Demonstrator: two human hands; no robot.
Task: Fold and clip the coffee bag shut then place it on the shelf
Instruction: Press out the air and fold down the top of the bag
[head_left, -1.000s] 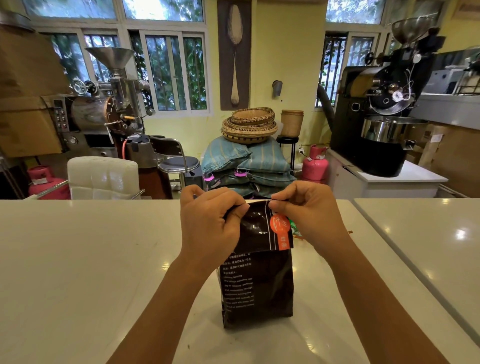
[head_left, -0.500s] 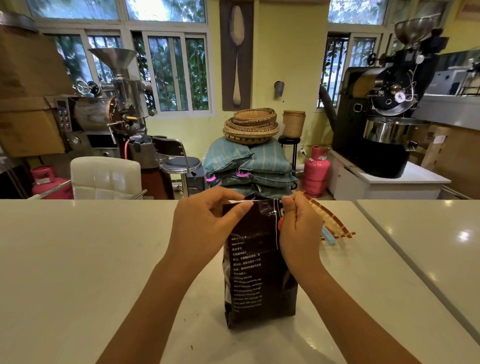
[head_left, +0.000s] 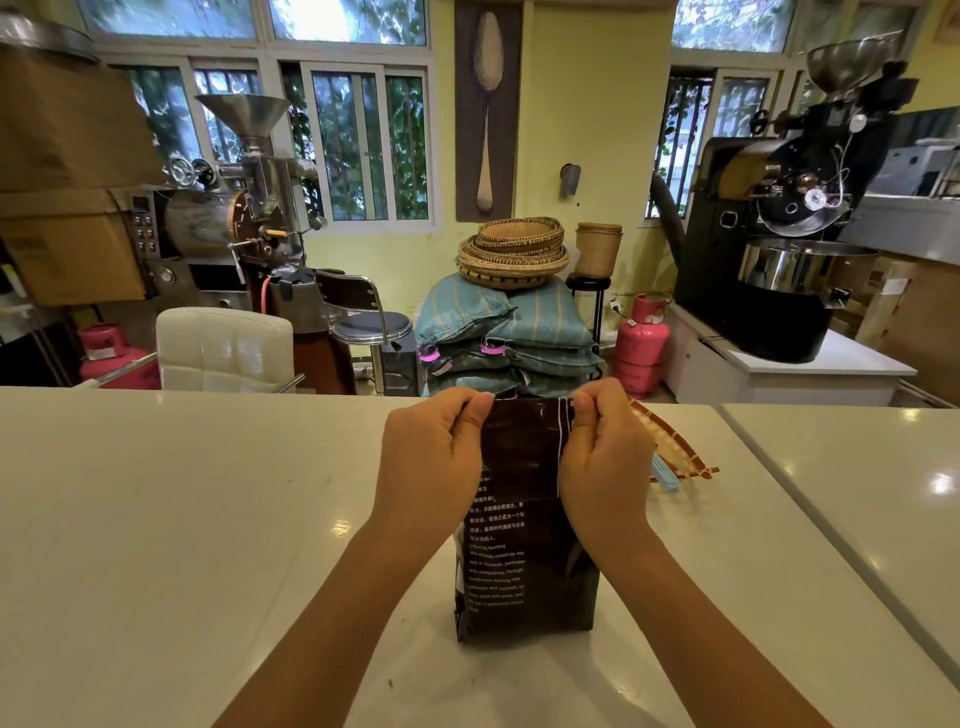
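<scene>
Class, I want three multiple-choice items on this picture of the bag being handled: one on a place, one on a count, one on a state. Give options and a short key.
1. Where does the tall dark brown coffee bag stand?
A. on the white countertop
B. on a shelf
C. on a chair

2. How many pink gas cylinders show?
A. one
B. two
C. four

3. How do the hands hold the bag?
A. only one hand touches it
B. both pinch its top edge
C. both lie flat on the counter

Key: 1 A, its base rests on the counter. 2 B, one far left, one right of the sacks. 3 B, left hand and right hand grip the top corners.
</scene>
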